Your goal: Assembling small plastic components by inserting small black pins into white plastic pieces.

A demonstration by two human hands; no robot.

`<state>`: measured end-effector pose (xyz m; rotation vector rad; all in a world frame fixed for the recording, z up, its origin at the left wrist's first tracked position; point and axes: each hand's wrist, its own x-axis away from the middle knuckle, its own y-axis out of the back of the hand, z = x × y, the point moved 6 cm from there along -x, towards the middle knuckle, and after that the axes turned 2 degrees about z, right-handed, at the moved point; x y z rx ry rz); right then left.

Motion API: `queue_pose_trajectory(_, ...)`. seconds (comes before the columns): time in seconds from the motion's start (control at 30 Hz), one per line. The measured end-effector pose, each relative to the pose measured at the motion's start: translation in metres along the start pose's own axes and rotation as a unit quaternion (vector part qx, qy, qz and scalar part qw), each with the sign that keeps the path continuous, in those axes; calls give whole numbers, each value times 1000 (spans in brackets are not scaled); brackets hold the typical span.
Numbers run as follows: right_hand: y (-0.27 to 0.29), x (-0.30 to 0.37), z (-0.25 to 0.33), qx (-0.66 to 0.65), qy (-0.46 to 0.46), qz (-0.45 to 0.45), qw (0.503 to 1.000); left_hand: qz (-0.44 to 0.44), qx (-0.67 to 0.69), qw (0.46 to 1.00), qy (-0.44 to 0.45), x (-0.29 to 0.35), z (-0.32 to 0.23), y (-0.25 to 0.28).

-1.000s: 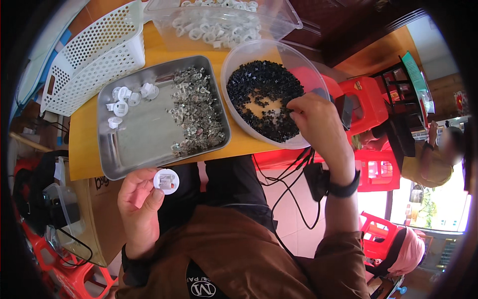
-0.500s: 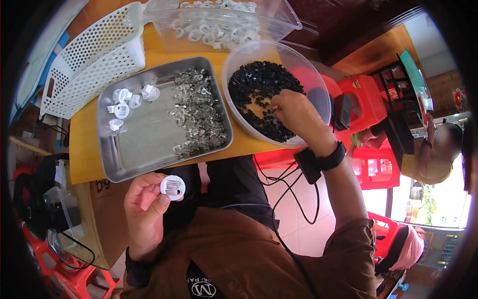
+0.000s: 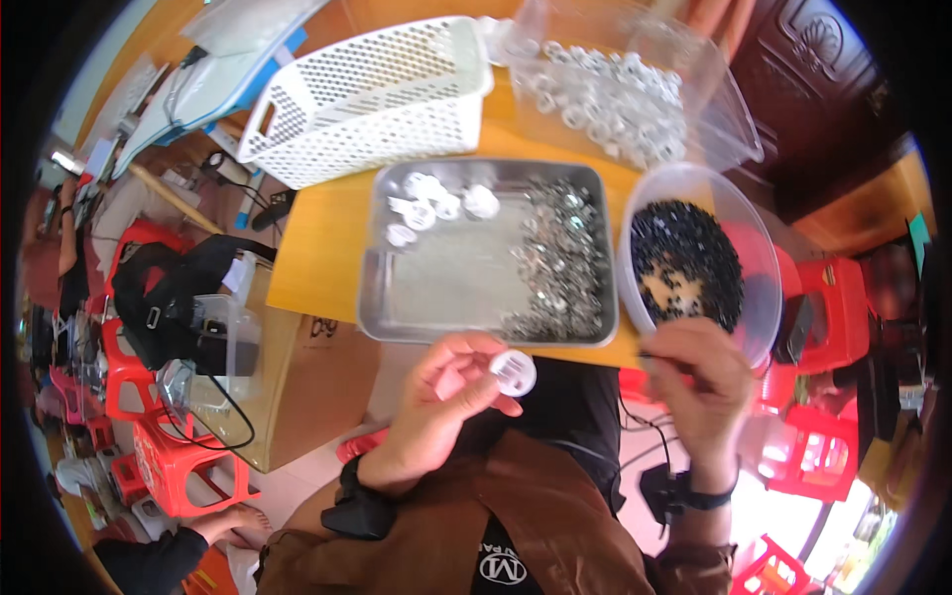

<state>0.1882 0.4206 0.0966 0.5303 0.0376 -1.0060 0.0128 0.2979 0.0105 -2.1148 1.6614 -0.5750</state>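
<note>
My left hand point(image 3: 444, 397) pinches a round white plastic cap point(image 3: 514, 373) between thumb and fingers, its slotted side facing up. My right hand point(image 3: 702, 382) is off the near rim of a clear round tub point(image 3: 766, 263), fingertips pressed together on what looks like a small black piece point(image 3: 646, 354), partly hidden. Inside the tub lies a heap of small black plastic pieces point(image 3: 699, 243). Beyond my left hand a steel tray point(image 3: 436, 283) holds several white round parts point(image 3: 421, 206) at its far left and a pile of small shiny metal parts point(image 3: 563, 263) along its right.
A white perforated basket point(image 3: 387, 149) stands behind the tray on the yellow tabletop point(image 3: 307, 268). A clear bin of white ring-shaped parts point(image 3: 615, 109) is at the back right. A cardboard box point(image 3: 322, 382) sits below the table's left side, near red stools point(image 3: 188, 456).
My right hand has come out of the tub toward me, with a small dark piece at its fingertips. The left hand still holds the white cap, and the whole view has swung left.
</note>
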Motion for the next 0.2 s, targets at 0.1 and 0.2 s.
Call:
queue_pose_trajectory(0.1, -39, 3, -10, -158, -64, 78, 982, 26, -23, 999, -14, -3, -5, -3)
queue_pose_trajectory(0.2, -58, 8, -26, -227, -122, 134, 957, 41, -110, 993, -23, -7, -6, -5)
